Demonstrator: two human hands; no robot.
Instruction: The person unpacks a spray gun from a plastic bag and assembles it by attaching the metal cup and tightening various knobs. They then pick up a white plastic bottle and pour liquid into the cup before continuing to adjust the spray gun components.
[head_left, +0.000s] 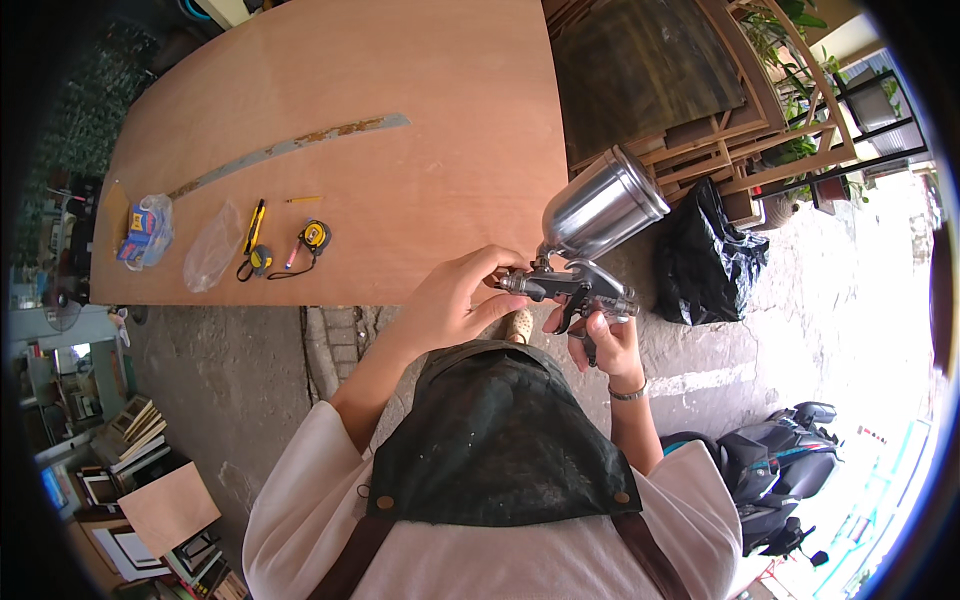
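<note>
A spray gun (560,287) with a shiny metal cup (606,203) on top is held in front of my dark apron, its nozzle toward the left. My right hand (608,345) is closed round the gun's handle below the body. At the nozzle end, my left hand (467,297) pinches the front ring between thumb and fingers. The cup tilts up to the right. Just beyond the gun lies the near edge of a large plywood sheet (440,200).
On the plywood lie a long rusty metal ruler (290,152), a yellow utility knife (255,225), tape measures (315,236), a pencil (303,199), a clear plastic bag (212,250) and a blue package (146,233). Rightward are a black bag (705,255), wooden frames (735,150) and a motorcycle (775,460).
</note>
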